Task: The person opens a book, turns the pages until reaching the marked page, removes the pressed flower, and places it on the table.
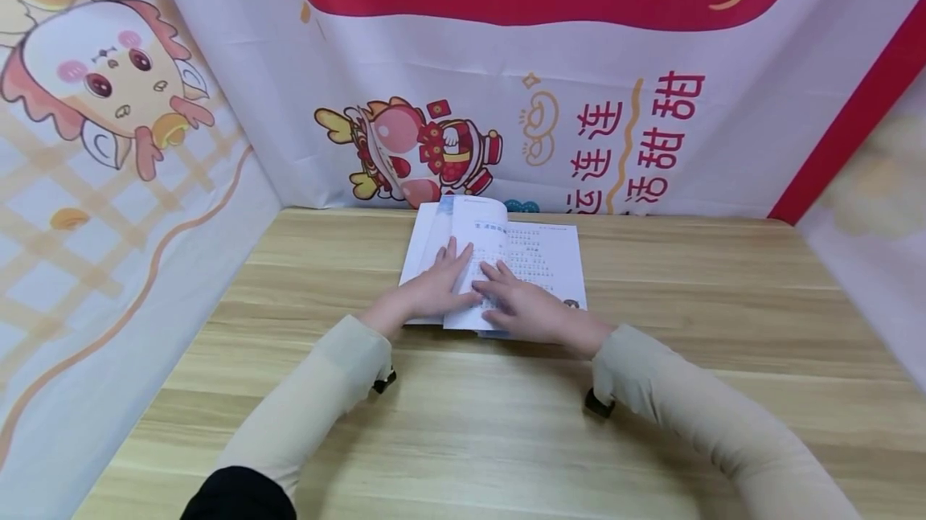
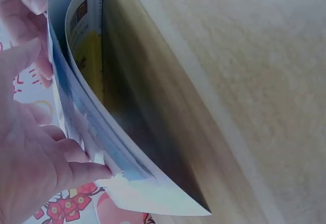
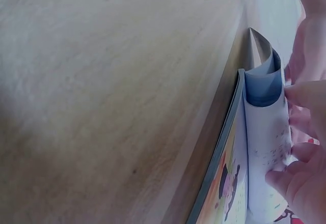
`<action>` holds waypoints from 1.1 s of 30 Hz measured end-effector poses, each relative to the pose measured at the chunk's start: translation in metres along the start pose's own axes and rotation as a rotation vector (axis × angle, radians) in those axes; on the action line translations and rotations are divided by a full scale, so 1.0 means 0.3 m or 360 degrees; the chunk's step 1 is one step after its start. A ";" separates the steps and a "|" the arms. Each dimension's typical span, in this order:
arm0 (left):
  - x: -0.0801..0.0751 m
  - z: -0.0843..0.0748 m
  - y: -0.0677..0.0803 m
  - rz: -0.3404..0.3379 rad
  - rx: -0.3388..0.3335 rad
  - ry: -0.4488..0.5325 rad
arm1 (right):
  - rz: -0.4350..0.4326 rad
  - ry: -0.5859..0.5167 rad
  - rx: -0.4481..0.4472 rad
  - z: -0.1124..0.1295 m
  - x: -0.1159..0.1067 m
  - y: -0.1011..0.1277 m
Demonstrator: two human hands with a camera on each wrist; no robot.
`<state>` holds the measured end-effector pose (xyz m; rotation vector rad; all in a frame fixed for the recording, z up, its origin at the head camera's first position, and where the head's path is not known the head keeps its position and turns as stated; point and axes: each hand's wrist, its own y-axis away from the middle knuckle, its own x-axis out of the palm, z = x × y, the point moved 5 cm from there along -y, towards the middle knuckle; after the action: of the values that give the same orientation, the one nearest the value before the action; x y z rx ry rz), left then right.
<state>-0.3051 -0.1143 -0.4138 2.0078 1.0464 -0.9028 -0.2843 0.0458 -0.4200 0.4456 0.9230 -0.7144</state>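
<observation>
The left hand [image 2: 28, 147] is being seen at the left edge of the left wrist view. Its fingertips [image 2: 91, 172] are being pressed against the curved pages of a book [image 2: 102, 132]. The pages are being bent into a bow, with a yellow picture page showing between them. The wooden tabletop [image 2: 244, 81] is being seen beside the book, and it is looking blurry. A bit of red cartoon cloth [image 2: 66, 206] is being seen under the hand.

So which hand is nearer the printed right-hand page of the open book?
Right. The right hand rests on the book's printed right-hand page; the left hand presses the curled pages left of the fold.
</observation>
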 end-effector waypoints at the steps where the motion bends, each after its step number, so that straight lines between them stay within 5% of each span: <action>1: 0.002 -0.001 0.001 0.0017 0.0000 -0.0025 | -0.0018 -0.0016 0.0003 -0.001 -0.002 0.001; 9: 0.013 -0.004 0.000 -0.0025 -0.0005 -0.0138 | -0.0099 -0.0177 -0.0061 0.000 -0.007 0.002; 18: 0.023 0.007 -0.015 -0.0070 -0.0062 -0.0285 | -0.0029 -0.0251 -0.0049 -0.016 0.000 0.000; 33: 0.020 0.023 -0.010 0.0033 -0.0106 -0.0263 | 0.0041 0.0005 -0.0124 -0.044 -0.053 0.045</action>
<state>-0.3067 -0.1162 -0.4230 1.8518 0.9498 -0.9921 -0.2883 0.0692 -0.4131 0.3891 0.9429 -0.6526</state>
